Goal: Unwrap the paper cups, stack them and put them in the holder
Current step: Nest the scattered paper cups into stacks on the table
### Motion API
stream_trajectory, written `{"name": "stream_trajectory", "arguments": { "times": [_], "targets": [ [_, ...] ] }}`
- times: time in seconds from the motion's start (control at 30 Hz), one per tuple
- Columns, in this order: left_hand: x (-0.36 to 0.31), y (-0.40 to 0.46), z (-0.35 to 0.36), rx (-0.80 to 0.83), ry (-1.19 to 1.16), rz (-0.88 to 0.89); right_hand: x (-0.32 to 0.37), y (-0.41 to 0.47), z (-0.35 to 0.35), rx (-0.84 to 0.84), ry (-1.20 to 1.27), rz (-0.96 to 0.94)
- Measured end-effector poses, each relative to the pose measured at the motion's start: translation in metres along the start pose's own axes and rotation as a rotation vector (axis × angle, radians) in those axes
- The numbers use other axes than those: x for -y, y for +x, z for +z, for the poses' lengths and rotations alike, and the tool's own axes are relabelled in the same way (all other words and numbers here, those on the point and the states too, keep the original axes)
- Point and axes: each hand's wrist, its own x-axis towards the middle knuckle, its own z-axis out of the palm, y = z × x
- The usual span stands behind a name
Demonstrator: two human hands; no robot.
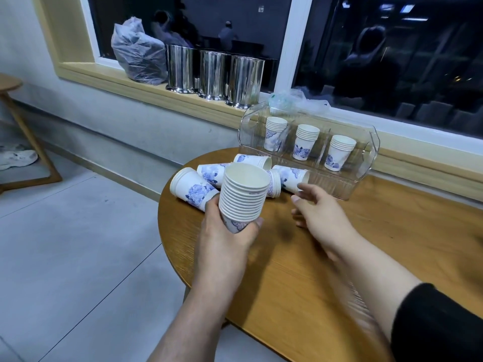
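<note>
A black sleeve (439, 325) covers the right forearm at the lower right corner, and both bare forearms reach forward over the round wooden table (366, 257). The left hand (224, 239) grips the base of a tall stack of paper cups (244, 194), fingers curled round the bottom cup. The stack stands nearly upright, its long axis tilted slightly away to the right, mouth opening up and towards the window. The cups are white with a blue flower print low on the wall, and about a dozen rolled rims show packed one above another. The right hand (317, 210) hovers open just beside the stack, fingers loosely spread towards the loose cups (264, 171) and holding nothing.

Those loose cups lie on their sides in a cluster on the table behind the stack, pointing in different directions; the nearest one at the left (192, 188) shows its base to the camera. Just beyond them stands a clear plastic holder (350, 186) with three compartments, each holding a short upright stack, mouths up. Behind the holder lies crumpled clear plastic wrap (298, 100) on the window sill (156, 87). Further left on the sill stand three shiny metal canisters (214, 71) and a filled plastic bag (138, 53).
</note>
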Motion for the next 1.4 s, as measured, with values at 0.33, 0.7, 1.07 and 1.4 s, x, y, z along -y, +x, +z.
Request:
{"name": "stream_trajectory", "arguments": {
  "times": [0.33,0.7,1.07,1.4],
  "targets": [
    [0.005,0.004,0.001,-0.006,0.003,0.014,0.006,0.037,0.042,0.001,0.112,0.087],
    [0.002,0.002,0.001,0.023,-0.019,0.038,0.064,-0.005,-0.006,-0.373,0.22,-0.598],
    [-0.001,-0.002,0.002,0.011,0.02,0.099,0.093,-0.037,-0.018,0.162,-0.487,-0.775],
    [0.002,0.002,0.004,0.058,0.014,0.077,-0.015,0.034,-0.021,0.03,-0.211,-0.057]
  ]
}}
